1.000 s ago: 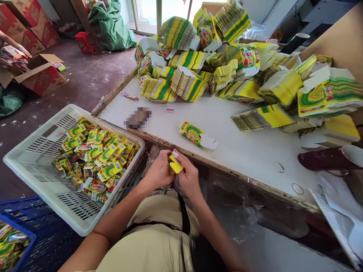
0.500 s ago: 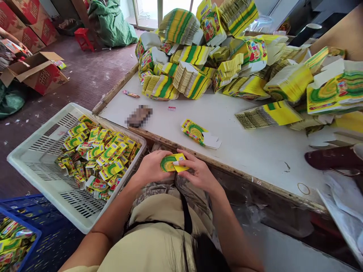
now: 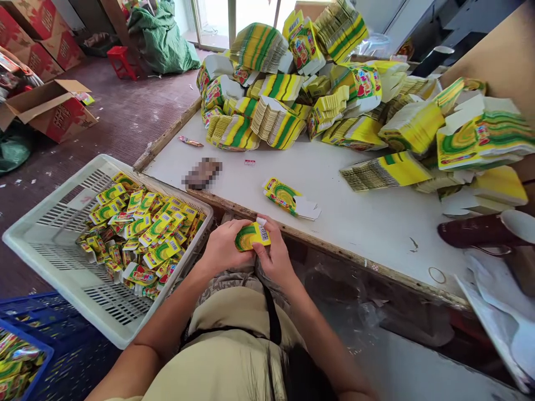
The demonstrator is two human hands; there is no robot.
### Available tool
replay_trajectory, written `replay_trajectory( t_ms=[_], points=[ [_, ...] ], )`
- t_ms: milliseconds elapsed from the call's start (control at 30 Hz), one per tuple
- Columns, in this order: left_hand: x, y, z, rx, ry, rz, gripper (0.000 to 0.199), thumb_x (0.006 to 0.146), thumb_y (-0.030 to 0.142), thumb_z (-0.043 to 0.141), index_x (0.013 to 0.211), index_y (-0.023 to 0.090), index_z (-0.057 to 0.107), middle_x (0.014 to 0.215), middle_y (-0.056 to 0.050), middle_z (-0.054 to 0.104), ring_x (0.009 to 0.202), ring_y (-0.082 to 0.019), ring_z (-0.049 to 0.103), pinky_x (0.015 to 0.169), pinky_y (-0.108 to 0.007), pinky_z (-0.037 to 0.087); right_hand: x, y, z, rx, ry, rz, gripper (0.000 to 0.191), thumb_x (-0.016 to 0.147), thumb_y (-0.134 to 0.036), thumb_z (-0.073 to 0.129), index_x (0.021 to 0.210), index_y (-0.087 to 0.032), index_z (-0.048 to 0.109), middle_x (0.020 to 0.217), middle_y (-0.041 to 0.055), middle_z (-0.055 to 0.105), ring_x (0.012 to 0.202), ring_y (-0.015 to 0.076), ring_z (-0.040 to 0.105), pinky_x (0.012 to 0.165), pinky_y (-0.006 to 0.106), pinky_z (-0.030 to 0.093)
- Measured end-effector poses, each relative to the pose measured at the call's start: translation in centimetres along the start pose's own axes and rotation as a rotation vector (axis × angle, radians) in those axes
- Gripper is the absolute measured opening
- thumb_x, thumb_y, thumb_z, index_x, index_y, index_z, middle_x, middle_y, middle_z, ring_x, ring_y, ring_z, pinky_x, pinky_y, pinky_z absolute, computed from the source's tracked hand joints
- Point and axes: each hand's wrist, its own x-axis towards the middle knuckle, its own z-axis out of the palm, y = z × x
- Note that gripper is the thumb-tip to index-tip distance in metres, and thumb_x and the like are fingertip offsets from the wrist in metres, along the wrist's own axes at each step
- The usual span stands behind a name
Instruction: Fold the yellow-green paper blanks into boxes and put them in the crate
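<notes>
Holding a small yellow-and-green carton (image 3: pixel 253 235) between them, both hands are in front of the torso, just off the near edge of the table (image 3: pixel 334 206). The left hand (image 3: pixel 225 248) has its fingers closed around the carton's left end. The right hand (image 3: pixel 273 253) grips the opposite end, beside the barcode, its thumb low and a fingertip at the upper edge; its remaining fingers are curled and partly hidden.

On the table, near the near edge and just beyond the hands, lies an open carton (image 3: pixel 284 196), its white flap extended to the right. Toward the near left corner are a pixelated object (image 3: pixel 203 173), a small wrapped item (image 3: pixel 190 141) and a red-and-white label (image 3: pixel 249 162). Bundles of flat cartons (image 3: pixel 278 123) are heaped along the far side, reaching the right side. A dark mug (image 3: pixel 468 229) lies tilted on its side at the right, with a rubber band (image 3: pixel 430 273) nearer the near edge.

Left of the hands, by the table's near left corner, a white crate (image 3: pixel 25 231) contains a pile of small cartons (image 3: pixel 154 234). A blue crate (image 3: pixel 79 340) is at the lower left, partly out of view.
</notes>
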Motion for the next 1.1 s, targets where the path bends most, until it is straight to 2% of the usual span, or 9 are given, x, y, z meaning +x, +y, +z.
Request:
replay_trajectory(
  t_ms=[100, 167, 300, 433, 600, 800, 900, 967, 1100],
  points=[
    [0.1, -1.3, -1.2, 0.031, -0.070, -0.023, 0.055, 0.070, 0.032, 0.076, 0.122, 0.020, 0.061, 0.118, -0.011, 0.071, 0.105, -0.029, 0.068, 0.092, -0.039, 0.052, 1.0, 0.8, -0.5, 0.001, -0.067, 0.011, 0.063, 0.090, -0.048, 0.062, 0.144, -0.023, 0.042, 0.146, 0.0163, 0.050, 0.133, 0.0302, 0.051, 0.113, 0.050, 0.040],
    [-0.1, -3.0, -3.2, 0.127, -0.130, -0.103, 0.058, 0.072, 0.038, 0.078, 0.124, 0.019, 0.061, 0.121, -0.012, 0.071, 0.109, -0.031, 0.067, 0.094, -0.040, 0.051, 2.4, 1.9, -2.1, -0.030, 0.005, 0.040, 0.072, 0.083, -0.054, 0.069, 0.142, -0.021, 0.044, 0.139, 0.0171, 0.056, 0.122, 0.0307, 0.059, 0.106, 0.049, 0.046],
    [-1.0, -6.9, -8.4, 0.570, -0.181, -0.376, 0.062, 0.073, 0.050, 0.076, 0.124, 0.016, 0.065, 0.115, -0.017, 0.073, 0.111, -0.039, 0.065, 0.095, -0.049, 0.048, 5.9, 5.2, -6.5, -0.449, 0.349, 0.128, 0.043, 0.088, -0.041, 0.064, 0.123, -0.018, 0.059, 0.117, 0.0161, 0.066, 0.111, 0.0321, 0.059, 0.100, 0.051, 0.045],
    [-1.3, -8.2, -10.6, 0.636, -0.123, -0.508, 0.067, 0.083, 0.057, 0.065, 0.132, 0.013, 0.060, 0.128, -0.018, 0.067, 0.121, -0.038, 0.061, 0.101, -0.048, 0.046, 7.7, 7.4, -8.3, -0.751, 0.245, 0.278, 0.029, 0.081, -0.023, 0.063, 0.109, -0.015, 0.062, 0.103, 0.0160, 0.070, 0.101, 0.0331, 0.060, 0.092, 0.049, 0.046],
    [-0.4, -5.8, -6.9, 0.195, -0.100, -0.299, 0.057, 0.085, 0.051, 0.066, 0.129, 0.017, 0.061, 0.130, -0.013, 0.067, 0.123, -0.030, 0.062, 0.105, -0.042, 0.047, 7.9, 7.3, -7.6, -0.813, 0.272, 0.244, 0.030, 0.076, -0.015, 0.060, 0.106, -0.016, 0.059, 0.099, 0.0146, 0.069, 0.097, 0.0319, 0.061, 0.088, 0.046, 0.046],
    [0.3, -2.8, -0.2, -0.434, -0.226, -0.249, 0.070, 0.074, 0.048, 0.079, 0.133, 0.018, 0.058, 0.130, -0.015, 0.067, 0.121, -0.030, 0.063, 0.103, -0.046, 0.048, 6.0, 4.2, -6.6, -0.373, 0.399, 0.120, 0.016, 0.076, -0.022, 0.064, 0.090, -0.022, 0.056, 0.080, 0.0036, 0.068, 0.074, 0.0211, 0.065, 0.076, 0.037, 0.053],
    [0.9, -1.2, 2.4, -0.877, -0.120, -0.264, 0.082, 0.061, 0.057, 0.086, 0.129, 0.020, 0.059, 0.133, -0.017, 0.064, 0.125, -0.034, 0.059, 0.103, -0.050, 0.048, 3.6, 1.7, -4.7, -0.122, 0.238, 0.151, 0.019, 0.075, -0.030, 0.072, 0.086, -0.023, 0.057, 0.075, 0.0000, 0.067, 0.066, 0.0174, 0.063, 0.067, 0.032, 0.053],
    [1.3, 0.1, 3.3, -1.196, 0.017, -0.247, 0.072, 0.069, 0.066, 0.076, 0.123, 0.021, 0.062, 0.135, -0.015, 0.063, 0.128, -0.034, 0.057, 0.105, -0.049, 0.047, 2.0, 0.5, -3.2, 0.062, 0.102, 0.197, 0.022, 0.075, -0.032, 0.075, 0.082, -0.023, 0.056, 0.073, -0.0012, 0.065, 0.064, 0.0155, 0.061, 0.064, 0.029, 0.052],
    [1.9, 2.5, 3.3, -1.490, 0.210, -0.247, 0.054, 0.078, 0.068, 0.063, 0.101, 0.020, 0.065, 0.112, -0.012, 0.071, 0.117, -0.032, 0.063, 0.093, -0.046, 0.054, 0.0, -0.8, -0.6, 0.393, 0.130, 0.284, 0.031, 0.072, -0.033, 0.082, 0.078, -0.024, 0.053, 0.073, -0.0030, 0.061, 0.067, 0.0139, 0.060, 0.067, 0.028, 0.052]
  ],
)
